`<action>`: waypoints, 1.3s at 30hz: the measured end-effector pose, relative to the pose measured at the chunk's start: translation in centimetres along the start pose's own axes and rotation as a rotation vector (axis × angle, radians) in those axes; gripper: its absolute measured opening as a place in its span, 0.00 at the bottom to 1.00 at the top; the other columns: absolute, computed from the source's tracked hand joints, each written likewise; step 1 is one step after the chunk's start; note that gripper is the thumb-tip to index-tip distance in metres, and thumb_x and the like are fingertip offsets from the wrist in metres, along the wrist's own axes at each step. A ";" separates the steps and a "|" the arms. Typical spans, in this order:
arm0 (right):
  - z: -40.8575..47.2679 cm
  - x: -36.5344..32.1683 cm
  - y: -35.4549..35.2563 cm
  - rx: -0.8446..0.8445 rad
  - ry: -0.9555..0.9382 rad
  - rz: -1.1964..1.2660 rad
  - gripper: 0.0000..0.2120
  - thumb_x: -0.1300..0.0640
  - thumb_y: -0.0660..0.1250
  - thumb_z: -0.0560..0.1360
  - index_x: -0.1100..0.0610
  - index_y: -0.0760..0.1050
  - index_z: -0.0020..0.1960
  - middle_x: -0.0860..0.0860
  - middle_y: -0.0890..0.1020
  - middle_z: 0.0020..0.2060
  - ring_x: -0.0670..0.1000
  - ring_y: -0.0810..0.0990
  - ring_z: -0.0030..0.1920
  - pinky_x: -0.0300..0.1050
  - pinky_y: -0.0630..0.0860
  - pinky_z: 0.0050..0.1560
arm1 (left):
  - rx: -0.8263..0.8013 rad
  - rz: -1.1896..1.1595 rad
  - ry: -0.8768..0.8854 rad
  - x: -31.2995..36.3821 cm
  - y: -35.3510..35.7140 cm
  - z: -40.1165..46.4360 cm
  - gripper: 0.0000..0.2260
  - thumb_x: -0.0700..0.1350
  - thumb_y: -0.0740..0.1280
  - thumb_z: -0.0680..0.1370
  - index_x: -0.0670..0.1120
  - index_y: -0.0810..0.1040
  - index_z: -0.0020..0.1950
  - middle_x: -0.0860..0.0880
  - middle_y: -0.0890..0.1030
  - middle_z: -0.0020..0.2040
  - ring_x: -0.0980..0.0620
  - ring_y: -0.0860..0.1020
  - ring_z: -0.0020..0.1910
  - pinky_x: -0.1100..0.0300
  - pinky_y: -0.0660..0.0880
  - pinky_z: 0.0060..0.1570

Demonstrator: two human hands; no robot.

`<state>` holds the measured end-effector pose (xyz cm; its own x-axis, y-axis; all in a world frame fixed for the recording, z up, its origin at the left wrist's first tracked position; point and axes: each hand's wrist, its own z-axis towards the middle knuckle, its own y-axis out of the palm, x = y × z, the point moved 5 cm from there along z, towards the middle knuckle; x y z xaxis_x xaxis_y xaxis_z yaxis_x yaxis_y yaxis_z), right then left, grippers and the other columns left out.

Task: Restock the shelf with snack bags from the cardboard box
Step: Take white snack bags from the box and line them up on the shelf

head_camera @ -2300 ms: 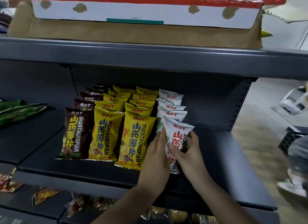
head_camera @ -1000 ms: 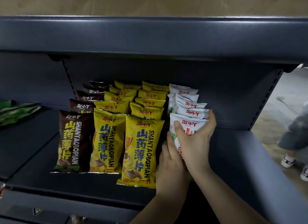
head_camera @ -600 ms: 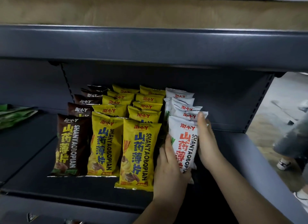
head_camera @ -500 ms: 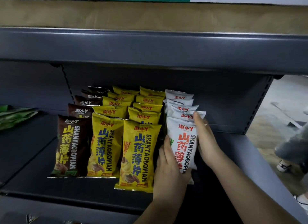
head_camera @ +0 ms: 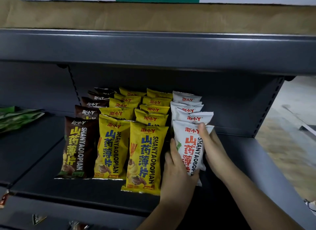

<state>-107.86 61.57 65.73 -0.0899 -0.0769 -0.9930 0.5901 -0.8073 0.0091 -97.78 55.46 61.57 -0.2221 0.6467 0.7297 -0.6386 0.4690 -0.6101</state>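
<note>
Since half a second ago the right hand [head_camera: 212, 149] has slid its thumb from the bag's side onto its top right corner, and the white bag [head_camera: 189, 147] sits a touch more upright at the front of its row; the left hand [head_camera: 176, 168] has barely shifted.

The shelf [head_camera: 266, 163] is dark grey metal, with another grey board above it. On that upper board rests the cardboard box [head_camera: 153, 14], brown below and white above with a green strip.

On the shelf stand four rows of snack bags running front to back. The brown row [head_camera: 77, 147] is furthest left, then two yellow rows [head_camera: 112, 146] [head_camera: 145, 158], then the white row [head_camera: 188, 110] on the right. The second yellow row's front bag stands further forward than its neighbours. Away to the left lie green packs [head_camera: 15, 116], flat and well apart from the rows.

The white bag is the front one of the white row, upright, leaning slightly, touching the bag behind it. Both hands hold it. The left hand cups its lower left edge and bottom, fingers curled under and the thumb up along the side, squeezed between this bag and the yellow one. The right hand clasps its right edge, thumb over the top corner, fingers wrapped behind and out of sight.

On the lower shelf a few small packets [head_camera: 38, 218] show, too dim to tell apart.
</note>
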 end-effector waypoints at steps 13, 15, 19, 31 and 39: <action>-2.4 1.0 0.5 -0.218 0.099 0.020 0.24 0.43 0.64 0.70 0.47 0.71 0.65 0.48 0.82 0.57 0.47 0.81 0.57 0.46 0.75 0.59 | -0.019 -0.004 -0.007 0.2 1.0 0.4 0.50 0.56 0.72 0.70 0.48 0.37 0.76 0.49 0.55 0.72 0.50 0.58 0.71 0.58 0.60 0.69; -2.5 0.7 0.3 -0.216 0.098 -0.036 0.22 0.44 0.64 0.73 0.48 0.72 0.65 0.48 0.83 0.57 0.46 0.81 0.56 0.44 0.76 0.58 | -0.036 0.021 -0.027 0.3 1.0 0.2 0.53 0.57 0.72 0.69 0.45 0.35 0.76 0.46 0.54 0.73 0.49 0.56 0.73 0.58 0.58 0.71; -2.9 -0.1 -0.7 0.000 -0.038 -0.110 0.22 0.53 0.68 0.75 0.48 0.68 0.68 0.44 0.82 0.55 0.39 0.81 0.52 0.31 0.77 0.44 | 0.086 0.164 0.172 1.6 -0.3 -1.5 0.51 0.55 0.75 0.65 0.38 0.49 0.75 0.38 0.61 0.71 0.42 0.62 0.72 0.54 0.63 0.69; -6.1 2.1 0.8 -0.034 -0.012 -0.279 0.28 0.63 0.70 0.73 0.42 0.60 0.63 0.38 0.76 0.54 0.26 0.75 0.46 0.22 0.71 0.39 | 0.195 0.103 0.117 -5.0 -8.5 -3.9 0.32 0.45 0.61 0.76 0.44 0.50 0.76 0.43 0.57 0.72 0.40 0.61 0.72 0.48 0.64 0.68; -5.8 2.2 1.5 -0.013 -0.014 -0.341 0.25 0.59 0.70 0.73 0.35 0.63 0.56 0.38 0.76 0.56 0.29 0.76 0.50 0.26 0.74 0.41 | 0.032 -0.109 -0.044 -6.2 -7.4 -1.2 0.40 0.51 0.69 0.74 0.43 0.48 0.76 0.45 0.59 0.74 0.47 0.55 0.74 0.49 0.60 0.71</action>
<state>-102.56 63.61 62.83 -0.2946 0.1879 -0.9370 0.5347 -0.7803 -0.3245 -90.80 48.71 61.14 -0.1814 0.5659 0.8043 -0.6841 0.5149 -0.5166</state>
